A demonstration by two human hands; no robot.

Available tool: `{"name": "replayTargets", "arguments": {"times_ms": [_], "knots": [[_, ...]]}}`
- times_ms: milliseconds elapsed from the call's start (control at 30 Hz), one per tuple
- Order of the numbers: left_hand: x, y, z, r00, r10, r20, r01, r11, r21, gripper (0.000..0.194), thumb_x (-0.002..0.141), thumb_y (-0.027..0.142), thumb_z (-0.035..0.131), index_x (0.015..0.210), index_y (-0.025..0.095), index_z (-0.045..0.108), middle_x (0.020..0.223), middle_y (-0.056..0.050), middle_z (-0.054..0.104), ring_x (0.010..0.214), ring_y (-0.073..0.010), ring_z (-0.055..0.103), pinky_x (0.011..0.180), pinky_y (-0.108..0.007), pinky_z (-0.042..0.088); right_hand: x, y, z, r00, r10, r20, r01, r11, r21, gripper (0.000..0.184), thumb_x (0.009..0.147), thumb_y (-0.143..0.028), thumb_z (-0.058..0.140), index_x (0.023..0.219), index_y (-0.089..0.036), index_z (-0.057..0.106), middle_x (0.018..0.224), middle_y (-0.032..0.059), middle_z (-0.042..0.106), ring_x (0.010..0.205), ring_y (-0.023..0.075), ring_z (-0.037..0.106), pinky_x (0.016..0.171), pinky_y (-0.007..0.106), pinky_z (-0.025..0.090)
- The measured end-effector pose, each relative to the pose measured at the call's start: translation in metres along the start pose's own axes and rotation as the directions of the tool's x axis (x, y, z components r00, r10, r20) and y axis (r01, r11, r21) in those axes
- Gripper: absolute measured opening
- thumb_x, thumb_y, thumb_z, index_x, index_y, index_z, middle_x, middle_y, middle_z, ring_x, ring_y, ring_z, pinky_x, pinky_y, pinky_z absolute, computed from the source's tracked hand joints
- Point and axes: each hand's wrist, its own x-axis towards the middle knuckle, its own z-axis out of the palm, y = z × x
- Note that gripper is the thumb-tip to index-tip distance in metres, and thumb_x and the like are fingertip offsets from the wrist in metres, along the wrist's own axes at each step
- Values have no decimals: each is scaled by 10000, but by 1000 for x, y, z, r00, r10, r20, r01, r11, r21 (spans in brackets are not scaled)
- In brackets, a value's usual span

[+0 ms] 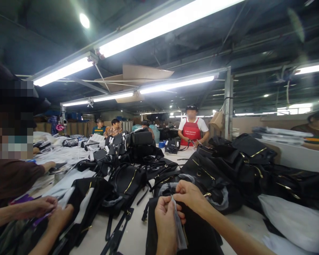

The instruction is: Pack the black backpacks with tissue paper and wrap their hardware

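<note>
A black bag (pixel 202 230) lies on the table right in front of me. Over it, my left hand (pixel 166 221) is closed around a thin, whitish translucent strip of wrapping (pixel 179 228) that hangs down along the bag. My right hand (pixel 189 194) is also closed, pinching at the strip's upper end against the left fingertips. Whether something is wrapped inside the strip is hidden by my fingers. Just beyond my hands, a black bag's handle (pixel 168 188) is covered in clear wrapping.
Black bags with gold zips (pixel 206 171) are heaped to the right; more bags (pixel 129 179) lie at left. Loose straps (pixel 119 232) rest on the table (pixel 140 223). A white plastic bag (pixel 292 219) lies at right. A co-worker's hands (pixel 60 214) work close on my left; a person in a red apron (pixel 191 131) stands opposite.
</note>
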Motion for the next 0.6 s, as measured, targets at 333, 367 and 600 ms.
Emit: {"name": "replayTargets", "arguments": {"times_ms": [333, 367, 600], "knots": [[-10, 11, 2, 994, 83, 74, -89, 992, 87, 389, 736, 476, 666, 894, 162, 498, 605, -4, 621, 459, -117, 561, 437, -218, 447, 2, -13, -6, 957, 224, 186, -262, 940, 218, 283, 615, -172, 661, 862, -209, 527, 368, -117, 418, 322, 59, 334, 362, 172, 141], [-9, 10, 2, 993, 94, 73, -100, 991, 84, 402, 737, 471, 670, 923, 171, 477, 607, -4, 628, 465, -126, 571, 441, -222, 449, 1, -13, -6, 951, 230, 209, -280, 925, 255, 294, 621, -190, 664, 875, -211, 517, 378, -118, 420, 326, 56, 332, 362, 168, 132], [-6, 4, -1, 998, 58, 15, -58, 998, 19, 515, 710, 416, 722, 1030, 197, 381, 615, -18, 671, 491, -157, 611, 501, -259, 499, -5, -4, 5, 937, 194, 290, -318, 818, 479, 377, 632, -290, 704, 890, -242, 433, 452, -111, 481, 350, 78, 419, 363, 171, 227]]}}
